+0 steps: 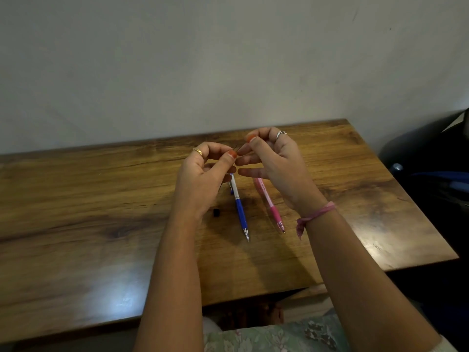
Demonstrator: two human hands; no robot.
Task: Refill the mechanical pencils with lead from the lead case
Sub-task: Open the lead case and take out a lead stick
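Left hand (203, 174): raised over table centre, thumb + forefinger curled, pinching thin dark lead sticks (236, 148); lower part of something dark peeks under palm, prob. lead case, can't tell.
Right hand (274, 161): fingertips meeting left at 12 o'clock, thumb + forefinger closing on same leads; other fingers loosely spread.
Blue-and-white mechanical pencil (239, 207): flat on brown wooden table (76, 212), tip toward 6 o'clock, just below hands.
Pink mechanical pencil (270, 204): beside blue, at its 3 o'clock, apart.
Small black cap (216, 213): at 9 o'clock of blue pencil.
Risk: leads brittle; too-hard pinch or bend likely snaps them; loose grip drops them, hard to spot on dark grain.
Risk 2: cap may roll if nudged by wrist.
Room: wide bare wood at 9 o'clock; table edge nearer at 3 o'clock.
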